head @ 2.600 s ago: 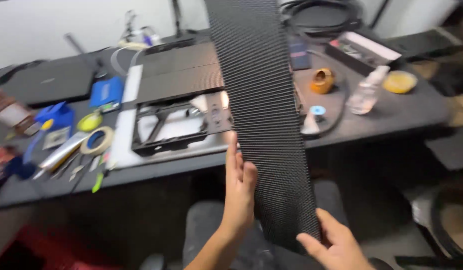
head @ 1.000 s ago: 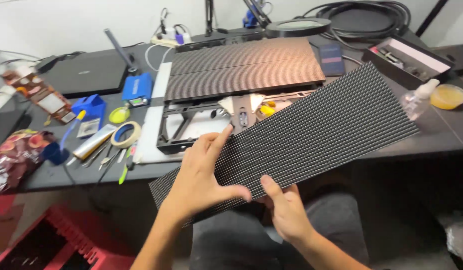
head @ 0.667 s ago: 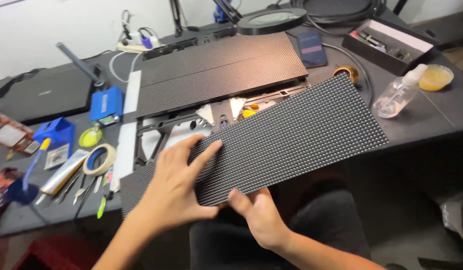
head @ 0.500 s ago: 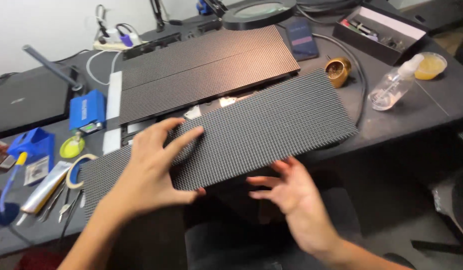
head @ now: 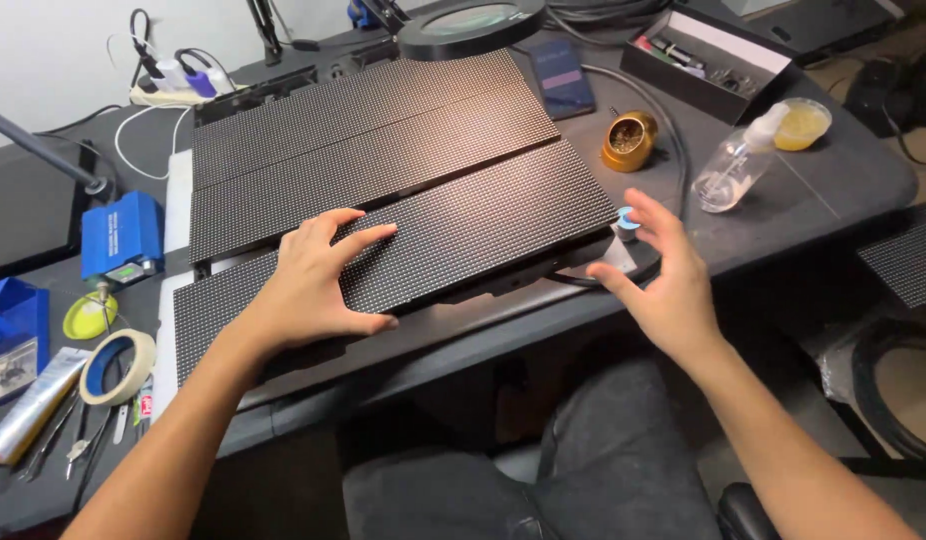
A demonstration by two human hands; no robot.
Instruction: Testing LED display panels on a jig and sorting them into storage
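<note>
The left hand (head: 318, 280) hides part of the front panel (head: 483, 225). What lies beneath that panel cannot be seen. The tools (head: 78, 440) by the tape roll (head: 118, 365) are too small to tell apart.

The left hand (head: 318, 280) lies flat, fingers spread, on the near dotted panel (head: 423, 235), while the right hand (head: 658, 275) hovers open just off that panel's right end, touching nothing.
</note>
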